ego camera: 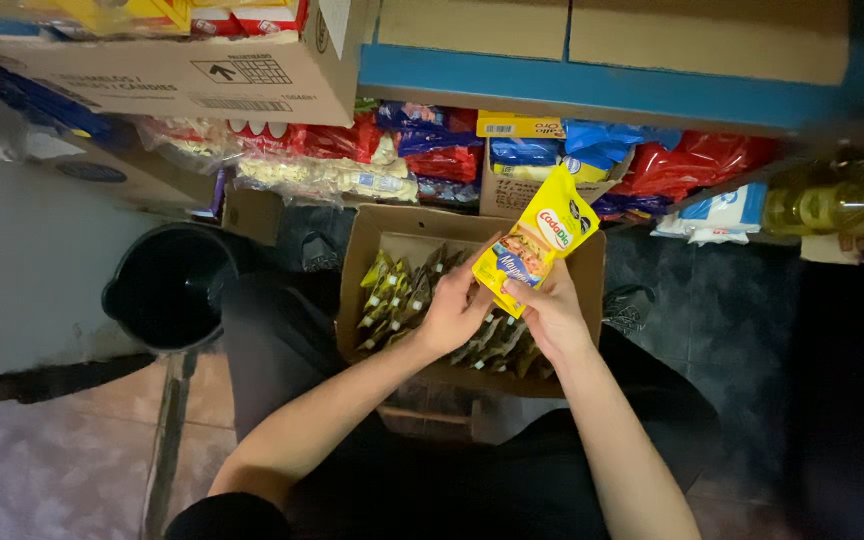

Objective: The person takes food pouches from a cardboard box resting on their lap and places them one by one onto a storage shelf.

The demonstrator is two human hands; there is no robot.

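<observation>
Both my hands hold one yellow food pouch [537, 240] with a blue patch, tilted above an open cardboard box [372, 235]. My left hand [457, 310] grips its lower left edge. My right hand [550, 310] pinches its bottom corner. Rows of several similar yellow pouches [397, 290] stand packed on edge inside the box, directly under my hands. The box rests on my lap, against my dark trousers.
A black bucket [167, 285] stands left of the box. A blue shelf [602, 95] ahead holds red, blue and white snack bags [432, 150]. A large cardboard carton [182, 70] sits upper left. Bottles of yellow oil [832, 205] are at right.
</observation>
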